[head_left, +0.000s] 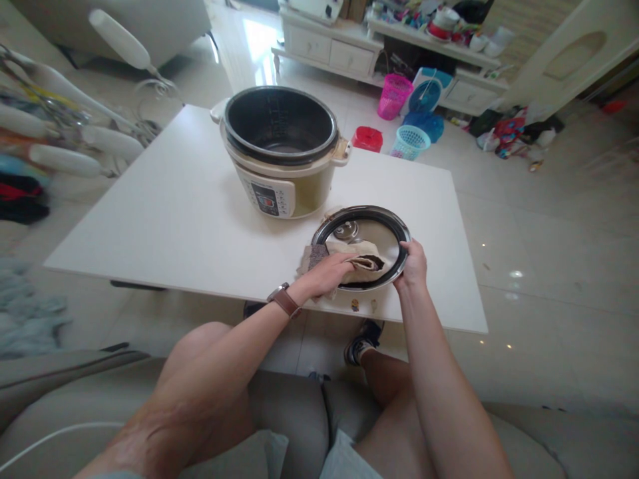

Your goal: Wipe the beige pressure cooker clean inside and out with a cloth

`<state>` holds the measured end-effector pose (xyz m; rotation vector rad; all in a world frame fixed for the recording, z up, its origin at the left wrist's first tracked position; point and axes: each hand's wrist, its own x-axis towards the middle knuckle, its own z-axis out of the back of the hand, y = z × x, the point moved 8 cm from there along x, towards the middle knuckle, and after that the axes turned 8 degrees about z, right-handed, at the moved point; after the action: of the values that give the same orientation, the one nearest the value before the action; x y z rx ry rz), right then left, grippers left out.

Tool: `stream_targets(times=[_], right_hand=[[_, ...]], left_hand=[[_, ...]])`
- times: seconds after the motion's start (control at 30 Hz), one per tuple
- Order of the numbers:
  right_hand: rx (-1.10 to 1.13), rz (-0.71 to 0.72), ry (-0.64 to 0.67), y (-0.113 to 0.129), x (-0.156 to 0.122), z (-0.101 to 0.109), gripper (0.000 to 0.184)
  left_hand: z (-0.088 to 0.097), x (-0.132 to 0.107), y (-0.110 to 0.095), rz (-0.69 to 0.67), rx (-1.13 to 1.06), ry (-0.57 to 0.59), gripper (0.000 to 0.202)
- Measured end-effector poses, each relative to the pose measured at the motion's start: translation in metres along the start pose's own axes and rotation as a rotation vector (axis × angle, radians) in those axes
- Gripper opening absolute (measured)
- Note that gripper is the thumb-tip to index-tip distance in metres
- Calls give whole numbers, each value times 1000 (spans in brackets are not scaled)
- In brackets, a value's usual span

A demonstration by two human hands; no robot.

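A round pressure cooker lid [379, 230] lies with its shiny metal inside and black sealing ring facing up, near the front edge of the white table [164, 219]. My right hand [414, 265] grips the lid's right rim, thumb on top. My left hand [332, 274] is closed on a beige and brown cloth [359, 251], which rests against the lid's inner face. Part of the cloth hangs over the lid's left side. Behind the lid stands the electric pressure cooker [279, 179], uncovered, with its dark inner pot [279, 126] in place.
Two small stickers [355, 305] are at the table's front edge. Beyond the table, a red bin [367, 138], a light blue basket [410, 141] and a pink basket [394, 95] stand on the floor. White cabinets [329, 50] line the back. A fan-like light fixture [120, 40] shows at left.
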<state>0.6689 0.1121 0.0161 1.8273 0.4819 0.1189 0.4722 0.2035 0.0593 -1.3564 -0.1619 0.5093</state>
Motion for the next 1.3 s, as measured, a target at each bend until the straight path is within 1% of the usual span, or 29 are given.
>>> stream_targets(times=[0.1,0.17,0.27,0.37,0.43,0.5,0.63,0.67,0.73,0.8,0.87,0.93,1.0,1.07,1.1,1.13,1.17,1.2,1.23,1.3], right_hand=[[-57,21,-132,8,-8,5,33],[-62,10,-179,11,-13,6,38],[-73,20,-244,15,-22,9,43],[-95,36,-280,18,-29,11,45],[-103,43,-295,19,-32,11,47],[-111,56,-307,21,-35,12,48],[-138,110,-336,28,-39,14,48],[-142,123,-349,30,-40,16,49],[-144,144,-380,33,-43,19,48],[-135,161,-408,36,-46,22,47],[-121,181,-430,38,-48,23,45],[-112,201,-444,39,-50,23,44],[-114,211,-448,38,-50,23,41],[-121,205,-434,37,-49,22,40],[-122,198,-425,36,-48,20,40],[-119,191,-418,34,-48,19,41],[-110,185,-413,33,-48,18,41],[-99,182,-411,31,-49,17,41],[-88,181,-414,30,-50,16,41],[-73,187,-419,27,-52,14,41]], left_hand=[[7,0,-1,-7,-39,-28,45],[15,0,0,1,-56,-81,45],[30,2,5,25,-83,-213,45],[43,2,8,26,-130,-352,46],[47,0,6,0,-141,-400,44],[47,-3,1,-35,-115,-402,42],[39,-9,-10,-78,9,-335,37],[38,-10,-11,-77,40,-335,37],[41,-12,-12,-67,81,-378,37],[48,-13,-11,-66,74,-456,36],[59,-14,-10,-101,18,-558,34],[77,-19,-9,-168,-57,-704,31],[95,-29,-8,-240,-103,-880,29],[108,-42,-9,-271,-81,-1027,29],[111,-46,-11,-261,-36,-1070,30],[111,-49,-14,-234,33,-1077,30],[108,-49,-17,-192,123,-1044,31],[100,-46,-20,-138,229,-970,31],[89,-41,-21,-79,344,-865,32],[61,-30,-20,21,568,-620,36]])
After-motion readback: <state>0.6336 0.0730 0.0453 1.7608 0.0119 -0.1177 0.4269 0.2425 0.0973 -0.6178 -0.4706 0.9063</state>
